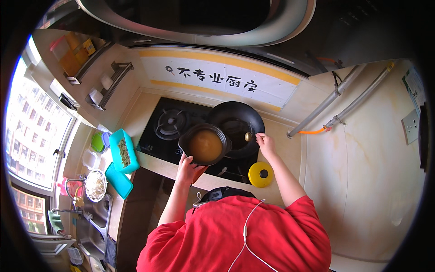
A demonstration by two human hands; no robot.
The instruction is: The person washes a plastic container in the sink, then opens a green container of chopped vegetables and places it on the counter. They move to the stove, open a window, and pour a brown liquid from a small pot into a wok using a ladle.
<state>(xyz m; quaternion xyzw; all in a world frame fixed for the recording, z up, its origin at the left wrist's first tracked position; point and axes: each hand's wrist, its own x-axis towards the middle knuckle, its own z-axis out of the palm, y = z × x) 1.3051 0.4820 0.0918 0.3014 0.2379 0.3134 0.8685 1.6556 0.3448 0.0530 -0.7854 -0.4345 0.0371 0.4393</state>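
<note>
My left hand (pixel 187 169) holds a dark pot (pixel 227 142) by its near rim, over the front of the black gas stove; orange-brown liquid (pixel 205 145) fills much of it. Behind and to the right, a black wok (pixel 234 108) rests over the right burner, with a thin shiny layer at its bottom. My right hand (pixel 265 144) is closed at the wok's right rim around what looks like the handle of a small metal spoon or ladle. The round golden bowl of that utensil (pixel 248 136) hangs inside the wok. Something reddish-brown shows under the pot beside my left hand.
An unused burner (pixel 171 121) is at the stove's left. A yellow lid (pixel 260 174) lies at the front right. On the left counter are a teal container (pixel 132 154) with greenish food, its lid (pixel 119 181), a basket of white shreds (pixel 96 185) and a sink (pixel 89 238).
</note>
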